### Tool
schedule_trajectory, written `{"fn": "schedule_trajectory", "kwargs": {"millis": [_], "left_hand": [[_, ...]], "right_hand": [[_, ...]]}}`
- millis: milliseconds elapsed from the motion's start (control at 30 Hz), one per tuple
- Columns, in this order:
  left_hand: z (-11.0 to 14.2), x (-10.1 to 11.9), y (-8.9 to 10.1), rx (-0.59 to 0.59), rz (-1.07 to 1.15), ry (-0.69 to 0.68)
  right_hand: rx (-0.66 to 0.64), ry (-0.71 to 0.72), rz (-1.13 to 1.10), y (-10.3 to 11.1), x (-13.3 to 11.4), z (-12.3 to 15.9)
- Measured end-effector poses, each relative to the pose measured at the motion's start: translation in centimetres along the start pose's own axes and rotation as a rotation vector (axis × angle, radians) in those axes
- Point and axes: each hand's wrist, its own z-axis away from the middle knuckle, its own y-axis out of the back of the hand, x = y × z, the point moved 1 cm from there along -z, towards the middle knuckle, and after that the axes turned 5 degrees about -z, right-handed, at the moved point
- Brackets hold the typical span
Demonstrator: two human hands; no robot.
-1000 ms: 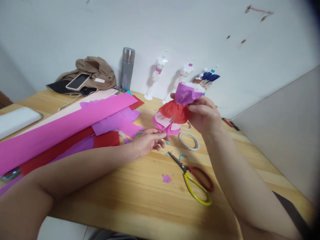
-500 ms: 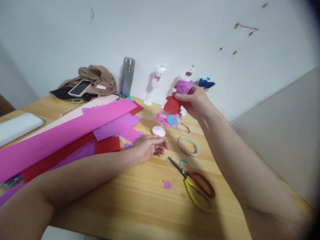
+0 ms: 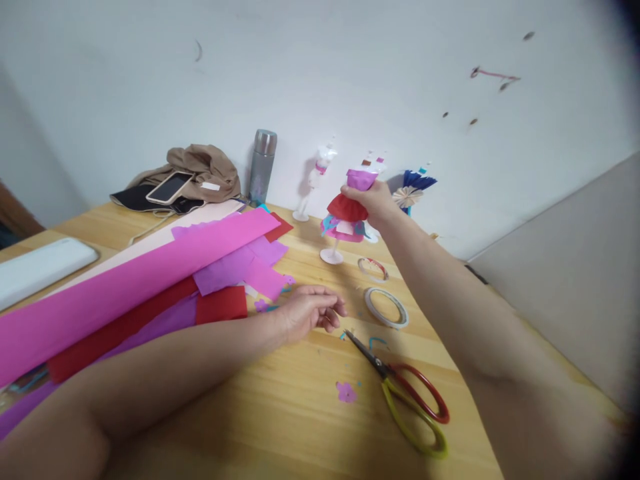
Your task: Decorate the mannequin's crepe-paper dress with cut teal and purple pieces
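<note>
Paper-dressed mannequin [image 3: 346,210] near the middle of the view, toward the back of the counter [image 3: 270,407], is what the right hand has hold of. From the left come a white case [image 3: 47,272], a phone [image 3: 170,187] lying on bunched brown fabric [image 3: 207,170], a long pink paper strip [image 3: 145,283] over red and purple sheets, and a grey flask [image 3: 263,167]. The left hand [image 3: 313,312] is half unfolded with loosely curled fingers, no item visible in it, just beside the scissors' tips. Farther right, the right hand [image 3: 375,200] is closed around the mannequin's waist, near two tape rolls [image 3: 387,308] and the scissors [image 3: 395,393], with a blue pleated figure [image 3: 417,183] beyond. A tight squeeze could crumple or tear the thin paper; a round base [image 3: 331,256] meeting the wood unevenly could tip the mannequin, and a sideways swing could knock its neighbours. Its neck end points up and its base down; the long axis is roughly upright, leaning rightward at the top in this tilted view. Whether the base touches the wood, and which way its front faces, I cannot tell.
</note>
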Motion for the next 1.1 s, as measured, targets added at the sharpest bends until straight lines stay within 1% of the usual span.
{"fn": "schedule_trajectory", "kwargs": {"millis": [100, 233, 400, 533, 600, 700, 833, 900, 1000, 1100], "left_hand": [[0.0, 0.0, 0.0, -0.002, -0.006, -0.001], [0.1, 0.1, 0.0, 0.009, -0.002, -0.002], [0.0, 0.0, 0.0, 0.002, -0.004, -0.005], [-0.2, -0.1, 0.2, -0.001, -0.008, -0.014], [-0.3, -0.2, 0.2, 0.000, -0.007, -0.020], [-0.3, -0.2, 0.2, -0.004, -0.007, -0.018], [-0.2, -0.1, 0.2, -0.011, -0.010, -0.004], [-0.2, -0.1, 0.2, -0.012, -0.010, -0.005], [-0.1, 0.0, 0.1, -0.010, -0.008, -0.005], [-0.1, 0.1, -0.1, 0.001, -0.012, 0.004]], "right_hand": [[0.042, 0.035, -0.067, 0.7, 0.6, 0.5], [-0.016, -0.018, -0.105, 0.9, 0.7, 1.6], [-0.108, -0.087, -0.152, 1.2, 0.0, 2.6], [-0.133, -0.131, -0.148, 1.6, -0.4, 2.9], [-0.119, -0.150, -0.136, 1.9, -0.4, 3.0], [-0.064, -0.168, -0.111, 2.5, -0.2, 3.7], [0.068, -0.201, -0.041, 3.3, 0.3, 5.8], [0.110, -0.230, -0.007, 3.6, 0.6, 7.0], [0.129, -0.280, 0.030, 3.6, 1.2, 8.6], [0.119, -0.321, 0.047, 3.2, 1.7, 9.6]]}}
